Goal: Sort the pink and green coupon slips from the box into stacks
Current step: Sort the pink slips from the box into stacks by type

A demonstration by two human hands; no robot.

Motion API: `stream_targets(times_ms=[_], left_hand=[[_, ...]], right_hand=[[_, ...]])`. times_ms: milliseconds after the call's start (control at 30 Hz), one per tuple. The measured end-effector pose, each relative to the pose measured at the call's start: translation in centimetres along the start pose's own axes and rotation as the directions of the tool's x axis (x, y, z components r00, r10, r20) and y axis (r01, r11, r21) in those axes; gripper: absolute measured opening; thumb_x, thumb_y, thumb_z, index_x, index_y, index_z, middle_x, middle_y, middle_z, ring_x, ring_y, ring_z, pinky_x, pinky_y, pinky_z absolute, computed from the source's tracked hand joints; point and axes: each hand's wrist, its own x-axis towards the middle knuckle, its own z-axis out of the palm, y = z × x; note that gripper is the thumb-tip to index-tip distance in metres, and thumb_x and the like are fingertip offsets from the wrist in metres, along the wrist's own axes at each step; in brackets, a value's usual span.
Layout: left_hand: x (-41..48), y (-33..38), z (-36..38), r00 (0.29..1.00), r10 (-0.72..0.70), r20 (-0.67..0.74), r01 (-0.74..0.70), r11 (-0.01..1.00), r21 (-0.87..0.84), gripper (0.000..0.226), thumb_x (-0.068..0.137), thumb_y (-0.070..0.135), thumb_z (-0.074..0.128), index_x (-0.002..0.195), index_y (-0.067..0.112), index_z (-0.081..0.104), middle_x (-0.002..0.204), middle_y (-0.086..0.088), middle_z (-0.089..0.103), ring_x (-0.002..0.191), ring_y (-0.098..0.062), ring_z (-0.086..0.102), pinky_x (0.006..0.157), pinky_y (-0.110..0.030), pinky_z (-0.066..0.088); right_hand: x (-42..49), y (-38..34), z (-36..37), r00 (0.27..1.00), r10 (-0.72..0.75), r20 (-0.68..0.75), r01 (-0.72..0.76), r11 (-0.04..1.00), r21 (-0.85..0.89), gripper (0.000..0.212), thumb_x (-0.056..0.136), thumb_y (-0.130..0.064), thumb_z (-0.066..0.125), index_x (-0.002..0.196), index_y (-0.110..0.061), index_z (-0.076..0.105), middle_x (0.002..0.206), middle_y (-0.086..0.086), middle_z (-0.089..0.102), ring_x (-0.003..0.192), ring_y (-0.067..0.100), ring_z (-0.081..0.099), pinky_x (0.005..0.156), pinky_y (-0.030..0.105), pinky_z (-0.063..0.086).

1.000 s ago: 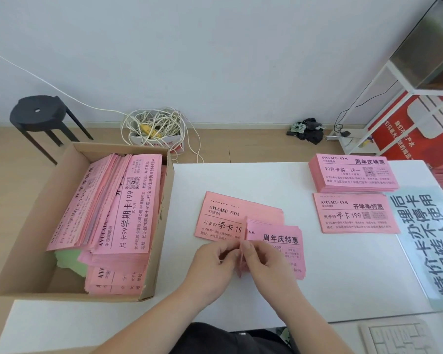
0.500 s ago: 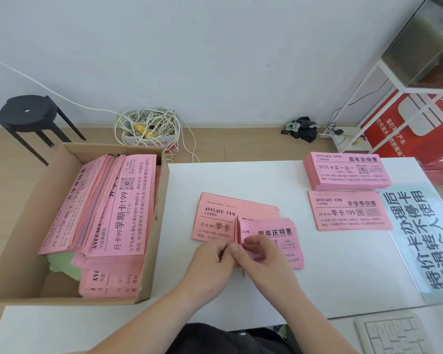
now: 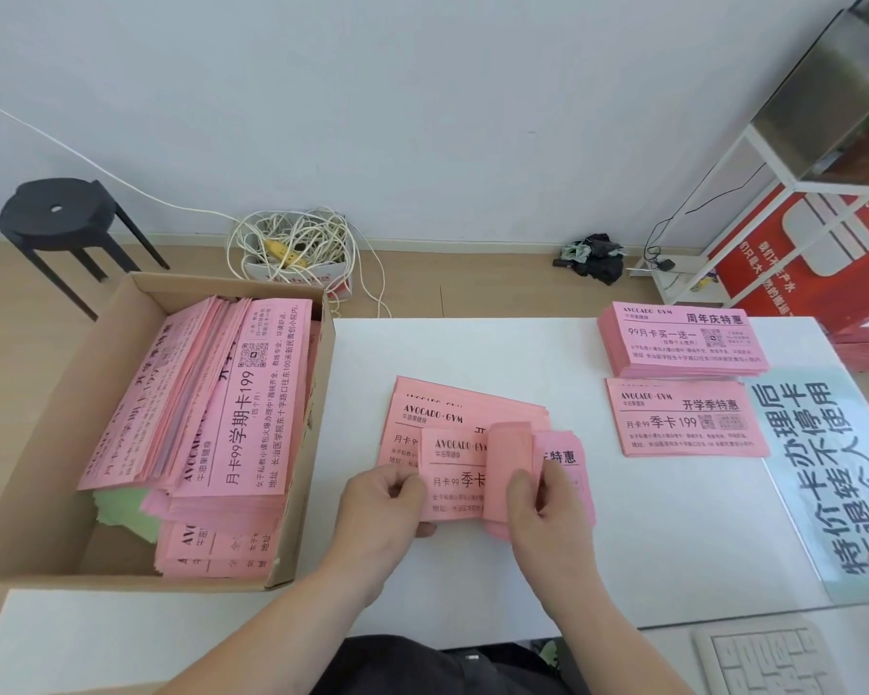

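Black stool on wood floor, far left. Cardboard box at table's left edge: boxed pink slips read "AVOCADO·GYM", "月卡99 学期卡199"; green slips poke out beneath. Cable tangle by white wall. White table. Left hand fingers grip left edge of held pink slips, "月卡99 季卡", above loose pile. Right hand fingers pinch same bundle, one slip curled up. Right: stack "周年庆特惠", stack "开学季特惠 季卡199". Red poster "SPRING".
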Motion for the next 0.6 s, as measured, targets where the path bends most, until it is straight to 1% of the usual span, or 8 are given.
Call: stream_targets(times_ms=[100, 167, 200, 300, 367, 467, 533, 600], left_hand=[[0.4, -0.3, -0.6, 0.999, -0.027, -0.024, 0.028, 0.999, 0.025, 0.026, 0.099, 0.008, 0.055, 0.085, 0.010, 0.077, 0.101, 0.005, 0.076, 0.075, -0.020, 0.077, 0.073, -0.041, 0.065], [0.5, -0.5, -0.5, 0.999, -0.037, -0.035, 0.037, 0.999, 0.016, 0.021, 0.097, 0.008, 0.061, 0.083, 0.008, 0.076, 0.100, 0.000, 0.077, 0.074, -0.020, 0.077, 0.073, -0.040, 0.065], [0.5, -0.5, -0.4, 0.999, -0.036, -0.036, 0.037, 0.999, 0.007, 0.019, 0.096, 0.009, 0.064, 0.082, 0.006, 0.076, 0.098, -0.002, 0.077, 0.076, -0.020, 0.077, 0.072, -0.039, 0.065], [0.6, -0.4, -0.1, 1.000, -0.021, 0.000, 0.021, 1.000, -0.015, 0.017, 0.095, 0.010, 0.070, 0.080, 0.005, 0.075, 0.094, -0.007, 0.078, 0.085, -0.022, 0.076, 0.072, -0.036, 0.065], [0.5, -0.2, 0.0, 1.000, -0.014, 0.027, 0.015, 0.999, -0.029, 0.015, 0.093, 0.012, 0.074, 0.080, 0.004, 0.076, 0.089, -0.010, 0.078, 0.089, -0.027, 0.076, 0.075, -0.039, 0.065], [0.3, 0.3, 0.2, 0.999, -0.008, 0.042, 0.010, 0.999, -0.052, 0.013, 0.089, 0.011, 0.079, 0.079, 0.003, 0.076, 0.084, -0.011, 0.078, 0.088, -0.028, 0.076, 0.077, -0.042, 0.065], [0.1, 0.7, 0.5, 0.999, 0.007, 0.053, -0.005, 0.999, -0.054, 0.013, 0.087, 0.010, 0.080, 0.078, 0.003, 0.075, 0.083, -0.010, 0.078, 0.087, -0.028, 0.076, 0.078, -0.042, 0.065], [-0.2, 0.9, 1.0, 0.997, 0.038, 0.067, -0.036, 0.999, -0.031, 0.012, 0.086, 0.011, 0.080, 0.078, 0.006, 0.073, 0.082, -0.007, 0.078, 0.084, -0.025, 0.076, 0.079, -0.036, 0.064]], right_hand=[[-0.1, 0.0, 0.1, 0.999, -0.010, -0.043, 0.014, 0.996, 0.087, 0.017, 0.103, -0.025, 0.051, 0.090, -0.014, 0.052, 0.075, -0.007, 0.052, 0.063, 0.001, 0.048, 0.060, 0.017, 0.039], [0.1, 0.2, 0.1, 0.999, -0.003, -0.048, 0.010, 0.991, 0.134, 0.012, 0.103, -0.026, 0.053, 0.094, -0.017, 0.056, 0.077, -0.012, 0.055, 0.071, 0.007, 0.052, 0.066, 0.023, 0.041], [0.1, 0.3, 0.1, 0.999, -0.002, -0.045, 0.008, 0.991, 0.136, 0.014, 0.103, -0.027, 0.053, 0.093, -0.018, 0.056, 0.073, -0.016, 0.053, 0.071, 0.008, 0.051, 0.066, 0.023, 0.040], [0.1, 0.0, 0.0, 1.000, -0.022, -0.013, 0.023, 0.991, 0.134, 0.018, 0.103, -0.026, 0.054, 0.086, -0.019, 0.054, 0.063, -0.027, 0.054, 0.062, -0.004, 0.050, 0.060, 0.013, 0.039], [0.1, -0.2, 0.0, 0.999, -0.038, -0.005, 0.038, 0.993, 0.115, 0.022, 0.103, -0.023, 0.054, 0.082, -0.019, 0.052, 0.060, -0.029, 0.053, 0.058, -0.006, 0.050, 0.056, 0.008, 0.040], [0.1, -0.3, 0.2, 0.998, -0.063, -0.003, 0.063, 0.993, 0.095, 0.027, 0.103, -0.024, 0.055, 0.078, -0.015, 0.048, 0.058, -0.022, 0.048, 0.056, 0.000, 0.043, 0.054, 0.012, 0.037], [0.0, -0.4, 0.3, 0.998, -0.066, 0.014, 0.064, 0.995, 0.083, 0.027, 0.102, -0.027, 0.056, 0.083, -0.009, 0.051, 0.063, -0.014, 0.046, 0.058, 0.005, 0.042, 0.053, 0.015, 0.037], [-0.1, -0.5, 0.6, 0.998, -0.057, 0.032, 0.055, 0.995, 0.082, 0.022, 0.102, -0.028, 0.057, 0.087, -0.011, 0.057, 0.072, 0.000, 0.058, 0.062, 0.005, 0.050, 0.057, 0.017, 0.045]])
